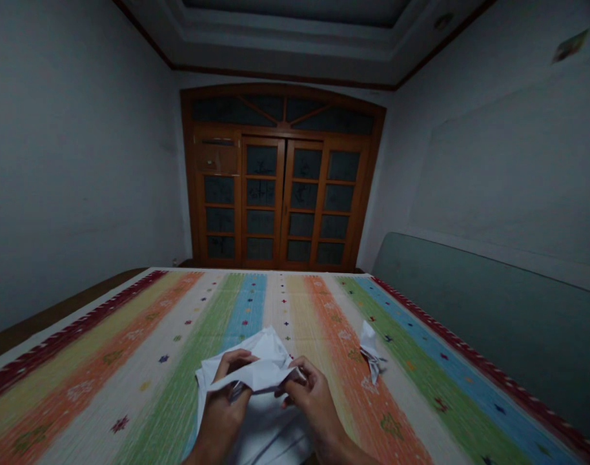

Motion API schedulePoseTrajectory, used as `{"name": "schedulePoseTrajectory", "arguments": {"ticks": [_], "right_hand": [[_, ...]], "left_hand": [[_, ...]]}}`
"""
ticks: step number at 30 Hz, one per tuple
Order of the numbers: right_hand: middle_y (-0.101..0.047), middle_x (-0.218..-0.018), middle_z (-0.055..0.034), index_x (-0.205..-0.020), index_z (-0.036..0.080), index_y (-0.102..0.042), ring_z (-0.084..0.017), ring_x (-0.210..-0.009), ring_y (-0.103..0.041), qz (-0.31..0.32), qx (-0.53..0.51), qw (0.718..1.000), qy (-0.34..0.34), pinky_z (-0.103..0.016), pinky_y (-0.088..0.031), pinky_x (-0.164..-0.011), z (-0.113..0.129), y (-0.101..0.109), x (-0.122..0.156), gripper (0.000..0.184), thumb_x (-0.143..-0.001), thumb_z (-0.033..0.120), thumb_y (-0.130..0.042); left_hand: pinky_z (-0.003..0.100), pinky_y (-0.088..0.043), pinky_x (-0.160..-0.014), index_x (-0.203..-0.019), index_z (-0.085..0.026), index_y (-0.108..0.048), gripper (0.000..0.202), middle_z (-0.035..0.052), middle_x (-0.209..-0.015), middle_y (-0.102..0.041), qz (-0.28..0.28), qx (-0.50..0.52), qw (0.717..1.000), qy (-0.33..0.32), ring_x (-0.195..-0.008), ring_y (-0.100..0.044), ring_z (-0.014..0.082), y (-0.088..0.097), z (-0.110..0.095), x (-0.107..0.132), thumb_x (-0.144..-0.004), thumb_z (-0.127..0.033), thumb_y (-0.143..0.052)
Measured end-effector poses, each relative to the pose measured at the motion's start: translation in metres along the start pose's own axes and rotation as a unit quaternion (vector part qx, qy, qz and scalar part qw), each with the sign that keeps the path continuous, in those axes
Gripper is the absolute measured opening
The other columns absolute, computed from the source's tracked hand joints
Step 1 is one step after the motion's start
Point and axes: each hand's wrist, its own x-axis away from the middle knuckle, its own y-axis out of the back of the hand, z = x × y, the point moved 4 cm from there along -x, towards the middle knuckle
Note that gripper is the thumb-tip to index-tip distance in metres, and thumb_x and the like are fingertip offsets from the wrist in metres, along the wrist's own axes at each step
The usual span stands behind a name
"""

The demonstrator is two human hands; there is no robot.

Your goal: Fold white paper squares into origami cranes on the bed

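Both of my hands are at the near middle of the table, on a white folded sheet that could be paper or thin cloth. My left hand is closed on its left part, fingers over the top and thumb underneath. On the right edge, my right hand pinches the fold between thumb and fingers. A raised flap stretches between the two hands, and more white layers lie below and behind it. Small dark spots show by the left thumb and the right fingertips; I cannot make out what they are. Several fingertips are hidden by the folds.
A small crumpled white piece lies to the right of my hands. Under everything is a striped, patterned tablecloth. A pale green panel runs along the table's right side. Wooden glazed doors stand beyond the far edge.
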Motion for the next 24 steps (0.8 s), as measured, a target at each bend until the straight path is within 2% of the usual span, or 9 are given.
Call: {"name": "schedulePoseTrajectory", "arguments": {"ticks": [3,6,9,11,14,16,19,22,24], "right_hand": [[-0.064,-0.064,0.0042,-0.069,0.023,-0.049,-0.015,-0.05,-0.064,-0.002,0.031,0.999,0.019,-0.021,-0.046,-0.045,-0.004,-0.001,0.002,0.033,-0.062,0.031,-0.08],[-0.063,-0.062,0.0061,-0.076,0.024,-0.048,-0.014,-0.051,-0.061,-0.004,0.051,0.998,0.038,-0.02,-0.045,-0.047,-0.007,-0.002,0.005,0.028,-0.064,0.023,-0.073],[-0.065,-0.063,0.006,-0.087,0.025,-0.05,-0.017,-0.06,-0.063,-0.008,0.102,0.992,0.07,-0.021,-0.046,-0.054,-0.005,-0.001,0.008,0.028,-0.067,0.016,-0.066],[-0.067,-0.071,0.0032,-0.096,0.024,-0.052,-0.019,-0.069,-0.066,-0.019,0.171,0.98,0.097,-0.024,-0.048,-0.059,-0.001,0.001,0.01,0.033,-0.068,0.013,-0.064],[-0.067,-0.094,-0.0043,-0.103,0.023,-0.06,-0.024,-0.086,-0.067,-0.021,0.297,0.943,0.149,-0.032,-0.053,-0.073,0.006,0.003,0.014,0.038,-0.067,0.01,-0.065],[-0.063,-0.111,-0.0081,-0.11,0.023,-0.064,-0.027,-0.102,-0.065,0.001,0.354,0.917,0.184,-0.037,-0.052,-0.088,0.009,0.002,0.017,0.048,-0.066,0.007,-0.065],[-0.061,-0.126,-0.0103,-0.126,0.025,-0.06,-0.03,-0.12,-0.058,0.066,0.389,0.891,0.224,-0.044,-0.044,-0.106,0.008,0.0,0.02,0.066,-0.065,0.003,-0.062],[-0.064,-0.127,-0.0114,-0.133,0.023,-0.054,-0.03,-0.12,-0.059,0.144,0.39,0.878,0.236,-0.045,-0.043,-0.106,0.004,-0.003,0.02,0.071,-0.066,0.003,-0.061],[-0.068,-0.119,-0.0108,-0.125,0.02,-0.057,-0.027,-0.109,-0.063,0.161,0.375,0.883,0.233,-0.04,-0.048,-0.097,0.002,-0.003,0.019,0.063,-0.065,0.003,-0.059]], "left_hand": [[0.032,-0.06,-0.075,-0.098,-0.02,-0.063,0.025,0.0055,-0.096,-0.072,-0.02,0.038,0.999,0.032,-0.084,-0.072,0.0243,0.0,0.01,-0.003,-0.074,-0.029,-0.068],[0.03,-0.057,-0.067,-0.098,-0.019,-0.063,0.028,0.0043,-0.09,-0.073,-0.007,0.054,0.997,0.062,-0.071,-0.071,0.0218,-0.001,0.014,-0.005,-0.073,-0.028,-0.069],[0.031,-0.057,-0.067,-0.093,-0.019,-0.066,0.026,0.0036,-0.085,-0.074,-0.003,0.033,0.997,0.063,-0.071,-0.071,0.0235,0.0,0.008,-0.006,-0.069,-0.028,-0.071],[0.032,-0.058,-0.069,-0.089,-0.02,-0.068,0.024,0.0036,-0.084,-0.074,-0.004,0.007,0.999,0.05,-0.077,-0.072,0.026,0.001,0.003,-0.006,-0.067,-0.029,-0.072],[0.031,-0.058,-0.065,-0.085,-0.02,-0.07,0.019,0.0028,-0.082,-0.074,0.007,-0.03,0.999,0.032,-0.073,-0.072,0.0256,0.0,0.001,-0.004,-0.067,-0.028,-0.069],[0.03,-0.058,-0.062,-0.082,-0.02,-0.07,0.016,0.0038,-0.083,-0.075,0.015,-0.047,0.999,0.022,-0.068,-0.071,0.0239,0.0,0.002,-0.003,-0.068,-0.026,-0.065],[0.031,-0.056,-0.059,-0.08,-0.02,-0.069,0.015,0.0063,-0.086,-0.077,0.025,-0.076,0.997,0.013,-0.063,-0.069,0.0225,0.0,0.005,-0.002,-0.071,-0.026,-0.059],[0.031,-0.054,-0.059,-0.087,-0.019,-0.069,0.02,0.0071,-0.088,-0.077,0.036,-0.083,0.996,0.023,-0.059,-0.066,0.0214,-0.002,0.006,-0.001,-0.073,-0.026,-0.058],[0.031,-0.054,-0.061,-0.097,-0.019,-0.068,0.025,0.0077,-0.091,-0.077,0.042,-0.07,0.996,0.036,-0.063,-0.067,0.0221,-0.003,0.007,0.0,-0.075,-0.027,-0.059]]}}
